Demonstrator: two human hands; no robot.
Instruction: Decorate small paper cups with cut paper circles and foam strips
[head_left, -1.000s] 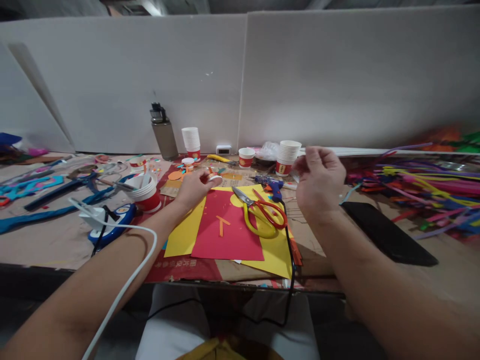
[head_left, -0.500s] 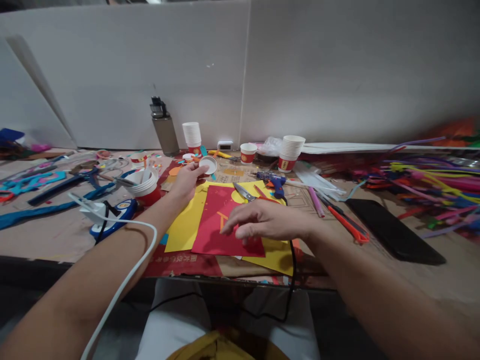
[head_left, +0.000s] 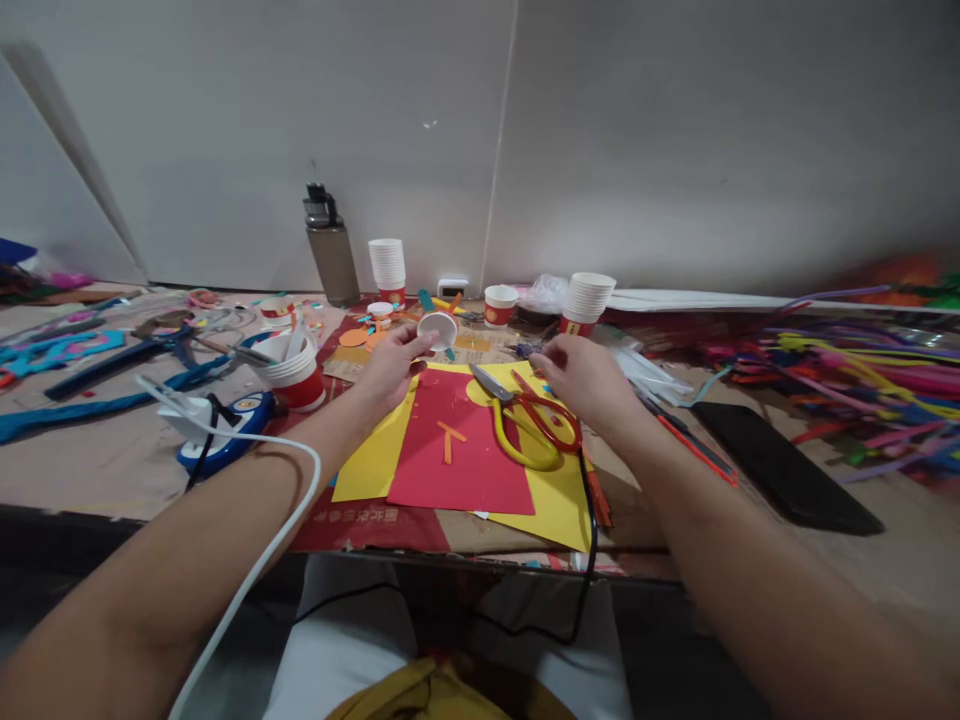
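My left hand (head_left: 394, 365) grips a small paper cup (head_left: 438, 331) by its side, with its white mouth turned towards me. Teal and orange strips stick out around this cup. My right hand (head_left: 581, 375) is closed over a blue hot glue gun (head_left: 525, 350), most of which it hides; the front end shows past the fingers. Between the hands lie scissors (head_left: 529, 430) with one red and one yellow handle. They rest on red paper (head_left: 457, 490) over yellow paper (head_left: 559, 525). Orange paper strips (head_left: 448, 445) lie on the red sheet.
Cup stacks (head_left: 589, 295) stand at the back, near a bottle (head_left: 332, 255). To the left are a cup with tools (head_left: 296, 380) and a blue power strip (head_left: 232, 430). A black phone (head_left: 784, 465) and colourful pipe cleaners (head_left: 885, 380) lie right. A black cord (head_left: 590, 560) hangs over the front edge.
My right hand has moved from above the red paper back and right onto the glue gun, uncovering the scissors' handles. My left hand has moved slightly right with the cup.
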